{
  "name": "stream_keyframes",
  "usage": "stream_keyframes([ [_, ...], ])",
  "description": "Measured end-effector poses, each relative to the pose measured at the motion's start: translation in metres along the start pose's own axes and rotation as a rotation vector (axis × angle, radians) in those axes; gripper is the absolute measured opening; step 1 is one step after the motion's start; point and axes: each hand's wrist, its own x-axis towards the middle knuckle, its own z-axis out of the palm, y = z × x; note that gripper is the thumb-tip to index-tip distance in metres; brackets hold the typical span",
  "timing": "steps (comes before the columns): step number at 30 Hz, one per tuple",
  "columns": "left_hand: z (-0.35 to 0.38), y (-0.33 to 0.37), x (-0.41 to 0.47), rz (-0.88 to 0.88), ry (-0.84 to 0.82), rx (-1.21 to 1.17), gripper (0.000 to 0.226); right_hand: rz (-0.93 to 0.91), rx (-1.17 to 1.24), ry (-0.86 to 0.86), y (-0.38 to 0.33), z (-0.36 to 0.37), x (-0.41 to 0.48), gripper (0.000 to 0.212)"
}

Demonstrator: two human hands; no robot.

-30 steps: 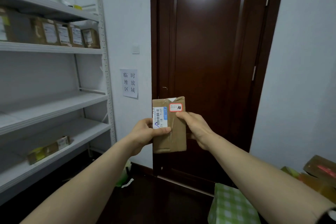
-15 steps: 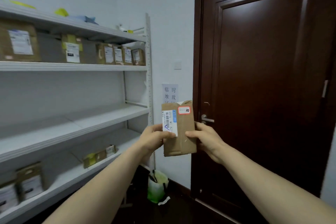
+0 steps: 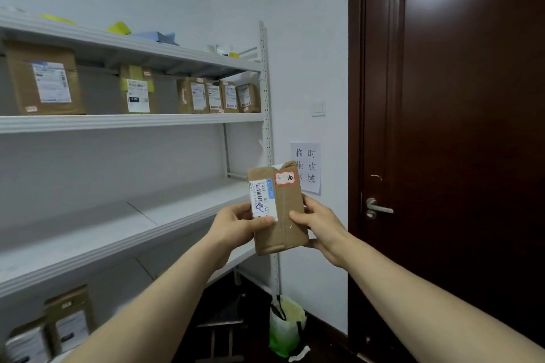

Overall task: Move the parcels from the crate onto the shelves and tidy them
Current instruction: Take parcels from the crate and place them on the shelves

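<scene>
With left hand (image 3: 236, 224) at nine o'clock and right hand (image 3: 321, 227) at three, clasping a small brown parcel (image 3: 281, 224) upright in mid-air, thumbs curled over its front. Looks like the carrying step, heading for the shelves (image 3: 132, 122) at ten o'clock. Calls next for swinging left and setting it down label outward.

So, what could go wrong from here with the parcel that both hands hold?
1. The parcel is held in the air, the left hand and right hand gripping only its lower sides; it may slip and fall.
2. If it goes to the stocked shelf, the small upright parcels there stand close together, and a push could topple them.
</scene>
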Motion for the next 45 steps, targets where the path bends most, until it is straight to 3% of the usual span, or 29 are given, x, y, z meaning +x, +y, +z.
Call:
stream_keyframes([
  [11, 0.007, -0.011, 0.187, -0.014, 0.019, 0.126, 0.03, -0.05, -0.016, -0.079, 0.029, -0.061, 0.202, 0.043],
  [15, 0.011, -0.004, 0.267, 0.005, 0.014, 0.151, 0.027, -0.09, 0.0, -0.064, 0.024, -0.092, 0.296, 0.095],
  [16, 0.011, -0.003, 0.284, 0.007, 0.018, 0.153, 0.025, -0.094, 0.025, -0.082, 0.024, -0.095, 0.319, 0.097],
  [20, -0.003, -0.003, 0.349, 0.021, 0.065, 0.196, 0.022, -0.088, 0.064, -0.193, 0.024, -0.094, 0.394, 0.053],
  [22, -0.013, -0.005, 0.382, 0.032, 0.092, 0.208, 0.023, -0.101, 0.062, -0.197, 0.028, -0.089, 0.43, 0.042],
  [31, -0.064, -0.018, 0.546, 0.121, 0.119, 0.197, 0.028, -0.179, 0.082, -0.18, 0.046, -0.072, 0.586, 0.039],
  [35, -0.09, -0.015, 0.615, 0.164, 0.113, 0.221, 0.027, -0.246, 0.022, -0.144, 0.04, -0.056, 0.655, 0.063],
  [39, -0.108, -0.01, 0.682, 0.229, 0.125, 0.247, 0.035, -0.332, 0.059, -0.04, 0.029, -0.05, 0.721, 0.033],
  [45, -0.113, 0.001, 0.762, 0.406, 0.283, 0.449, 0.053, -0.527, 0.022, 0.123, 0.01, -0.043, 0.806, 0.064],
])
